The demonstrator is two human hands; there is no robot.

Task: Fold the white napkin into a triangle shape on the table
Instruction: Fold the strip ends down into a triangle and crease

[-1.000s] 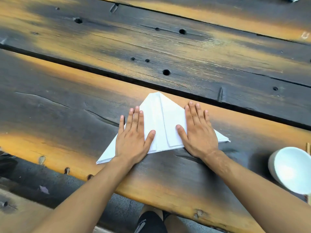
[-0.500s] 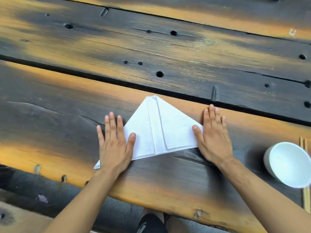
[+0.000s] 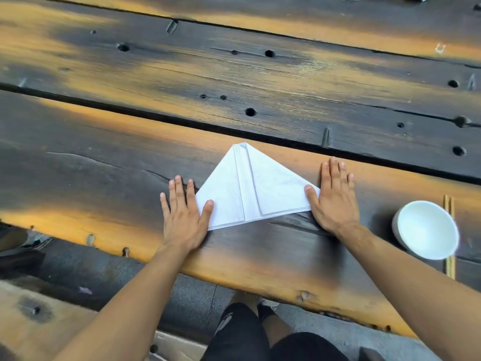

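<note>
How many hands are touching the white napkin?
2. The left hand lies flat on the napkin's left corner; the right hand lies flat on its right corner.

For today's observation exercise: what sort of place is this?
Probably a rustic dining spot: a rough plank table, a white bowl beside chopsticks, and a folded white napkin.
</note>
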